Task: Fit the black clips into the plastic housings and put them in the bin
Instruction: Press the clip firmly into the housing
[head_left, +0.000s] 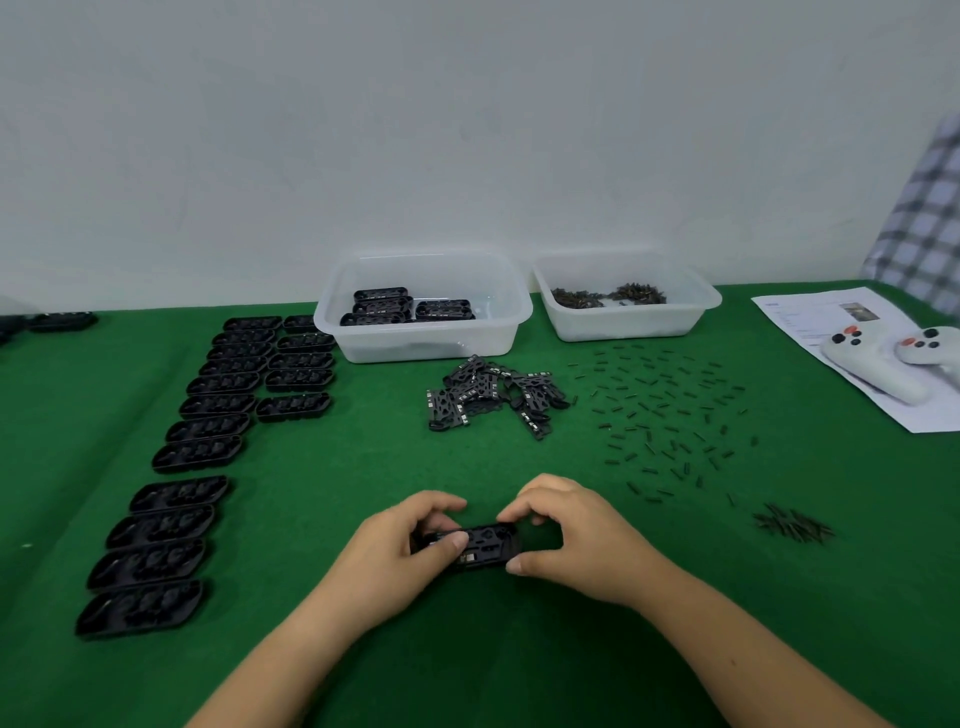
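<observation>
- The left hand (410, 540) curls its fingers round the left end of a black housing (475, 545), thumb laid across its top, apparently to steady it against the desk (519, 649).
- The right hand (566, 535) pinches the housing's right end between thumb and fingertips; I judge it is pressing a clip down into the shell, so both hands close in from either side to stop the part sliding.
- The housing sits low and central, just in front of the person, where both hands reach it without stretching.
- Beyond it, a loose heap of black clips (493, 395) lies mid-desk, near enough for one hand to pluck the next piece.
- To the left, empty housings (208, 431) stand in two tidy columns, likely laid out so each can be taken in turn.
- At the back, a clear bin (423, 306) already has a few finished housings stacked in its left part; most remain outside, so the job seems early on.
- A second clear tub (626, 301) beside it holds small dark parts, and small pins (665, 410) are scattered on the green cloth to the right.
- Far right, a sheet of paper (810, 322) lies under two white controllers (883, 364), well apart from the work.
</observation>
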